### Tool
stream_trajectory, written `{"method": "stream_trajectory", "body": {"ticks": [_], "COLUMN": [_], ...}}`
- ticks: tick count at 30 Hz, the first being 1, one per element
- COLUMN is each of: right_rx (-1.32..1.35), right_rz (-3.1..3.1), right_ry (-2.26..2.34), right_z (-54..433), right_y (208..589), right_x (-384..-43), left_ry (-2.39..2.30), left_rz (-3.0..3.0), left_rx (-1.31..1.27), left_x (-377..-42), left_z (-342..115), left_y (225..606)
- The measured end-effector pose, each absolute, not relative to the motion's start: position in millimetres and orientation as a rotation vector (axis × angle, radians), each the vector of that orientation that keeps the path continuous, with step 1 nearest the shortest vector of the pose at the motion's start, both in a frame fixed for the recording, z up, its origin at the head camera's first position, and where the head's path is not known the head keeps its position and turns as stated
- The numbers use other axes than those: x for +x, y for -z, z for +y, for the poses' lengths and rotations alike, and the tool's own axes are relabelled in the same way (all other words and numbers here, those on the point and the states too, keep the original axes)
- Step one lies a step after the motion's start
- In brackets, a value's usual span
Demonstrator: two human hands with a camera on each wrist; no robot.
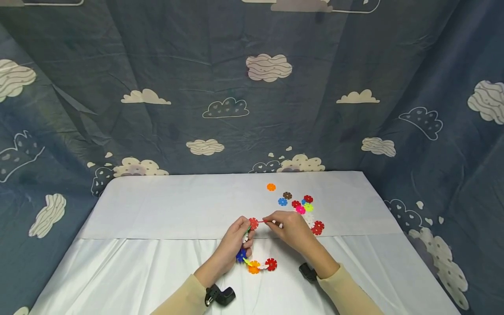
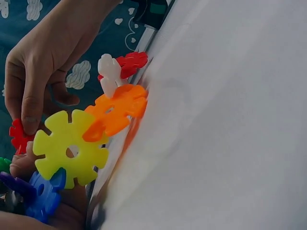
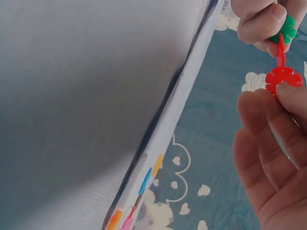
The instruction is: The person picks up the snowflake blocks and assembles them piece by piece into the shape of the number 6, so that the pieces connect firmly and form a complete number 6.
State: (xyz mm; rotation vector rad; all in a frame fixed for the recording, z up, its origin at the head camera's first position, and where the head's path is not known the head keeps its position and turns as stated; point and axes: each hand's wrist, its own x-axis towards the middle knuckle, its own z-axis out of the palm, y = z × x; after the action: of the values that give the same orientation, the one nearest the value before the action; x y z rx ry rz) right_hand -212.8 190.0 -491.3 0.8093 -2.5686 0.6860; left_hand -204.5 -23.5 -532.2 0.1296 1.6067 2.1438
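Note:
Both hands work on a chain of interlocked flower-shaped plastic discs above the table. My left hand [image 1: 230,247] grips it near a green disc [image 3: 288,29]. A blue disc [image 2: 42,195], a yellow disc [image 2: 72,149], an orange disc [image 2: 117,110], a white disc [image 2: 110,72] and a red disc [image 1: 271,264] trail from that hand. On the other side, another red disc [image 1: 253,223] extends from the green one. Between thumb and fingertips, my right hand [image 1: 292,229] pinches a further red disc [image 3: 288,75], its edge meeting that red disc; its other fingers are loosely bent.
Loose discs lie on the white table [image 1: 165,205] beyond the right hand: an orange disc [image 1: 271,187], a brown disc [image 1: 287,195], a blue disc [image 1: 282,201] and a cluster with red, pink, yellow and white ones. A dark cloud-patterned cloth [image 1: 177,74] hangs behind.

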Motion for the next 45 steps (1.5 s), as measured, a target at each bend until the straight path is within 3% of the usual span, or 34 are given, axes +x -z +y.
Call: {"method": "stream_trajectory", "body": {"ticks": [18, 30, 37, 39, 45], "right_rx": [0.933, 0.786, 0.844, 0.732, -0.009], "right_rz": [-2.531, -2.658, -2.705, -2.763, -2.930], "right_ry": [-0.693, -0.723, -0.896, -0.966, -0.764], "right_z": [186, 185, 194, 205, 258], "right_y": [493, 492, 492, 491, 502], "right_x": [-209, -211, -217, -225, -251], "left_ry": [-2.051, -2.019, -1.989, -1.997, -2.001], "left_rz": [1.650, 1.755, 1.831, 1.833, 1.812], "left_rx": [0.226, 0.172, 0.179, 0.163, 0.155], "left_x": [-202, -206, -208, -208, -207], "left_z": [-21, -26, -23, -22, -24], "left_y": [532, 528, 529, 529, 529]}}
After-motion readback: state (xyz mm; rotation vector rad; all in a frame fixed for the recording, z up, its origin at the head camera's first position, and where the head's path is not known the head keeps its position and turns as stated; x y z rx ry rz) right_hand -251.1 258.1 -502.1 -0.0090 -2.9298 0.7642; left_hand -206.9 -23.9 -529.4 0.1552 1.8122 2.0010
